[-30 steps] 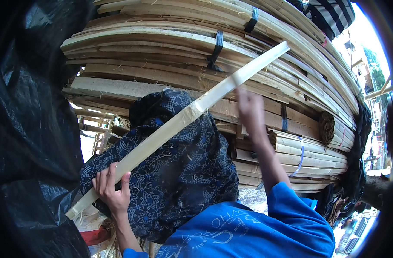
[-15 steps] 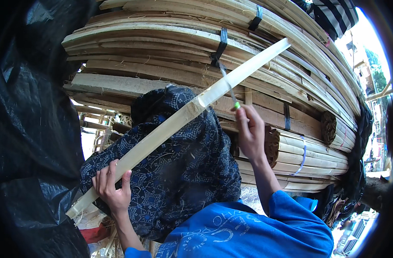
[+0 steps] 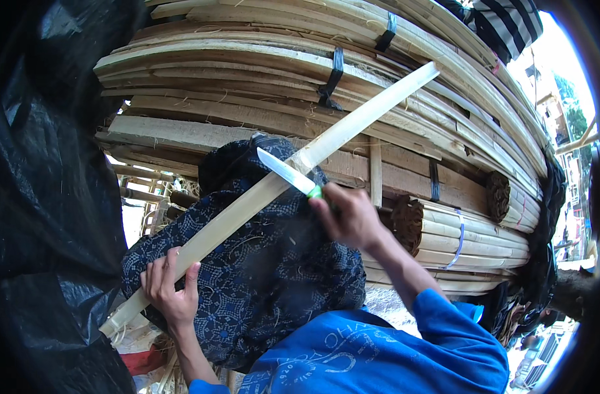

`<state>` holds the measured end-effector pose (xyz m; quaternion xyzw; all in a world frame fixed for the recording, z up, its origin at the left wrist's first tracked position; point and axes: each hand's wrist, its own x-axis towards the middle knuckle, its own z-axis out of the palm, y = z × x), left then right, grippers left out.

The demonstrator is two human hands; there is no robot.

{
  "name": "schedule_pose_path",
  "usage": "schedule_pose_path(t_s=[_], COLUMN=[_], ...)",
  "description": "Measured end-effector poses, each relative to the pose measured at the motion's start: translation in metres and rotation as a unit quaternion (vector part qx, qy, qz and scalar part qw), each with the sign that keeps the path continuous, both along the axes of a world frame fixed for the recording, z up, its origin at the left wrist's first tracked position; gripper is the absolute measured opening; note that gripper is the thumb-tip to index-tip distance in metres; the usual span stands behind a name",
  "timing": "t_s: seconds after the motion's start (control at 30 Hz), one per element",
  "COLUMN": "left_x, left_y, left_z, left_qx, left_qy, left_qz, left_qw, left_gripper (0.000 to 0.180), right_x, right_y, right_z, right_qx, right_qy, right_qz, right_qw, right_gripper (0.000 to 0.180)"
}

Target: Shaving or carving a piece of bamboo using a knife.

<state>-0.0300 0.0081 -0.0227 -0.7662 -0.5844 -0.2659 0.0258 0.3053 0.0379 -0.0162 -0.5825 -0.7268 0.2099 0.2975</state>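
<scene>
Slats (image 3: 234,75) behind; left hand (image 3: 172,292) grips strip (image 3: 247,205), right hand (image 3: 352,213) clenches knife (image 3: 285,173), apparently palm-down

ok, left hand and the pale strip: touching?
Touching. The head view shows the left hand gripping the pale strip near its lower end, fingers over it.

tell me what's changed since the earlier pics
The right hand has moved the knife down and left along the pale strip, from its upper part to near its middle. Nothing was let go. The left hand still grips the strip's lower part.
</scene>
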Motion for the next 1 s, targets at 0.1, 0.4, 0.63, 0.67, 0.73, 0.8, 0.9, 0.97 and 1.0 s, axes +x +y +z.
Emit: schedule_pose_path(t_s=[0.1, 0.4, 0.63, 0.67, 0.73, 0.8, 0.9, 0.97, 1.0], left_x=[-0.001, 0.005, 0.007, 0.008, 0.008, 0.009, 0.005, 0.006, 0.007], left_y=[0.000, -0.001, 0.000, -0.001, -0.003, -0.002, -0.002, -0.004, -0.004], left_z=[-0.002, 0.003, 0.002, 0.002, 0.001, 0.002, 0.001, 0.002, 0.003], left_qx=[0.015, -0.003, -0.005, -0.003, -0.011, -0.017, -0.011, -0.012, -0.014], left_qy=[-0.001, -0.015, -0.023, -0.025, -0.010, -0.015, -0.023, -0.017, -0.013], left_qz=[-0.001, -0.009, -0.016, -0.012, -0.014, -0.012, -0.005, -0.010, -0.015], left_qw=[1.000, 1.000, 1.000, 1.000, 1.000, 1.000, 1.000, 1.000, 1.000], left_gripper=[0.038, 0.041, 0.041, 0.041, 0.040, 0.040, 0.040, 0.039, 0.039], right_x=[0.003, 0.012, 0.028, 0.046, 0.043, 0.029, 0.068, 0.122, 0.090], right_y=[0.012, 0.021, 0.021, 0.028, 0.021, 0.006, 0.024, 0.025, 0.013], right_z=[0.006, 0.020, 0.018, 0.027, 0.028, 0.020, 0.021, 0.025, 0.034], right_qx=[0.041, 0.039, 0.008, 0.085, 0.051, 0.049, -0.020, 0.021, 0.033], right_qy=[0.065, -0.010, 0.091, 0.105, 0.049, 0.021, -0.016, -0.059, -0.013], right_qz=[-0.070, -0.128, -0.239, -0.254, -0.194, -0.142, -0.343, -0.352, -0.312], right_qw=[0.995, 0.991, 0.967, 0.958, 0.978, 0.988, 0.939, 0.934, 0.949], right_gripper=[0.026, 0.030, 0.033, 0.033, 0.030, 0.030, 0.034, 0.039, 0.033])
